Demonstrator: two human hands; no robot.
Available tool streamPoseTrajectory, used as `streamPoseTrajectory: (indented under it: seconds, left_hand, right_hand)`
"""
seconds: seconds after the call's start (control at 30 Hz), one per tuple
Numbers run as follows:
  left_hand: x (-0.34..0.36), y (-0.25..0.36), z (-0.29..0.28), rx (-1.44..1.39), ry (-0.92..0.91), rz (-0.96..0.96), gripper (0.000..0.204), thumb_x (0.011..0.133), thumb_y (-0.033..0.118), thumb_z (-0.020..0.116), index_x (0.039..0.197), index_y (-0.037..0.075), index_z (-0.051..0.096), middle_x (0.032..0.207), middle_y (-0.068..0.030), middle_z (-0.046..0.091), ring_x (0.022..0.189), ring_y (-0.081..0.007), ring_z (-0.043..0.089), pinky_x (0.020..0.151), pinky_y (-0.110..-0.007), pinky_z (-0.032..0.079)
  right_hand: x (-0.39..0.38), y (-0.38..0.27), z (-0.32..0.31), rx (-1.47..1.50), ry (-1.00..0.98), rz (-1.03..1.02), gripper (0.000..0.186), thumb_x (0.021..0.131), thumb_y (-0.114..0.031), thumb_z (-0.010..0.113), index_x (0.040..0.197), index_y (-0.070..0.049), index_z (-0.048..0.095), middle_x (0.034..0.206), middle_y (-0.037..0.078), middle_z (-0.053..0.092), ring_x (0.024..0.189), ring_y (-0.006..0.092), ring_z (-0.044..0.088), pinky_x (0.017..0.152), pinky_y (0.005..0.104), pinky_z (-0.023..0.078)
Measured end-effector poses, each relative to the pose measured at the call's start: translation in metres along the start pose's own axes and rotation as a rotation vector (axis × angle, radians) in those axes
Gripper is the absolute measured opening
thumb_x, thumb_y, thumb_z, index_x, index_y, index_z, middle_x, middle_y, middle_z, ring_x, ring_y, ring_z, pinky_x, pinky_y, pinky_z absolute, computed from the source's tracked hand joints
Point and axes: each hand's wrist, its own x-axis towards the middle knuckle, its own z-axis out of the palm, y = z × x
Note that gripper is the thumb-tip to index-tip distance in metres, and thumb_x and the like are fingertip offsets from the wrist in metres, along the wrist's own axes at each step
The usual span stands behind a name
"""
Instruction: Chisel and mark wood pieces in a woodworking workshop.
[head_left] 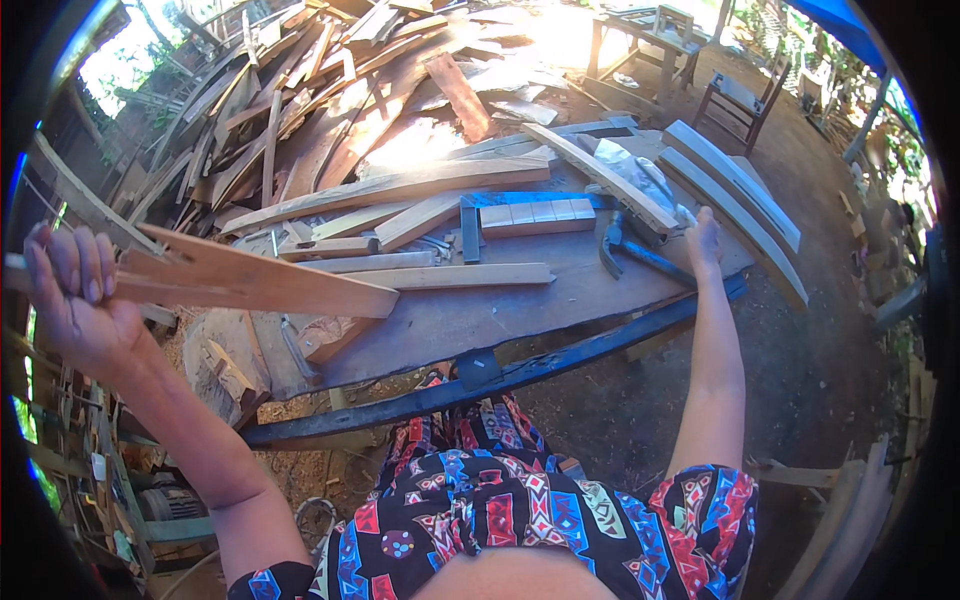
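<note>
My left hand (85, 295) is raised at the left, its fingers wrapped round the narrow end of a brown wooden board (270, 283). The board's wider end reaches right, over the near left part of the worktable (440, 340). On the right, my right hand (704, 243) is closed by the table's far right part, beside a clear plastic bag (640, 170) and the end of a light wooden strip (600, 178). What it holds, if anything, is hidden. A hammer (640, 252) with a dark head lies just left of that wrist.
A blue try square (470, 225) lies by a marked wood block (538, 217). Several strips and a long beam (390, 192) cover the table's back. Curved planks (740, 210) stick out at the right. A scrap-wood pile (330, 90) rises behind; a chair (745, 100) stands far right.
</note>
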Motion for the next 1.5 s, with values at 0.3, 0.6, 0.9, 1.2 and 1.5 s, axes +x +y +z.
streamPoseTrajectory:
  seconds: [0.3, 0.6, 0.9, 1.2, 1.5]
  left_hand:
    - [0.018, -0.031, 0.023, -0.013, -0.047, 0.036, 0.013, 0.097, 0.017, 0.055, 0.087, 0.009, 0.056, 0.061, 0.0043, 0.034, 0.051, -0.007, 0.035, 0.048, -0.022, 0.032]
    - [0.032, -0.072, 0.024, -0.776, -0.196, 0.197, 0.02, 0.099, 0.026, 0.054, 0.084, 0.014, 0.05, 0.059, 0.007, 0.033, 0.047, -0.0048, 0.034, 0.043, -0.021, 0.035]
    - [0.026, -0.064, 0.01, -0.099, -0.142, 0.076, 0.024, 0.1, 0.025, 0.049, 0.081, 0.01, 0.05, 0.063, 0.0024, 0.034, 0.061, -0.0122, 0.04, 0.064, -0.031, 0.041]
    - [0.032, -0.081, 0.001, -0.161, -0.096, -0.044, 0.035, 0.099, 0.042, 0.05, 0.095, 0.008, 0.061, 0.065, -0.0003, 0.045, 0.058, -0.0129, 0.046, 0.057, -0.026, 0.043]
    - [0.026, -0.076, 0.051, 0.059, 0.158, 0.065, 0.038, 0.101, 0.04, 0.046, 0.073, 0.014, 0.046, 0.059, 0.0069, 0.034, 0.048, -0.0034, 0.03, 0.042, -0.022, 0.025]
  right_hand:
    - [-0.078, -0.074, -0.117, 1.166, -0.119, 0.195, 0.019, 0.084, -0.008, 0.061, 0.102, -0.005, 0.056, 0.077, 0.005, 0.059, 0.055, 0.0113, 0.059, 0.046, 0.0245, 0.045]
    - [-0.217, -0.253, -0.201, 1.503, -0.538, -0.4, 0.028, 0.088, -0.005, 0.06, 0.115, -0.007, 0.052, 0.088, 0.002, 0.058, 0.067, 0.0075, 0.058, 0.049, 0.0198, 0.046]
    - [-0.284, -0.285, -0.21, 1.102, -0.508, -0.833, 0.033, 0.093, -0.015, 0.058, 0.123, -0.005, 0.048, 0.083, 0.02, 0.065, 0.077, 0.0381, 0.067, 0.064, 0.0404, 0.051]
    - [-0.3, -0.294, -0.205, 0.964, -0.396, -0.829, 0.034, 0.092, -0.014, 0.057, 0.123, -0.006, 0.048, 0.084, 0.02, 0.065, 0.077, 0.0405, 0.066, 0.063, 0.0469, 0.05]
    - [-0.308, -0.297, -0.212, 0.778, -0.353, -0.894, 0.035, 0.09, -0.012, 0.057, 0.121, -0.003, 0.045, 0.09, 0.022, 0.064, 0.072, 0.04, 0.065, 0.058, 0.0473, 0.051]
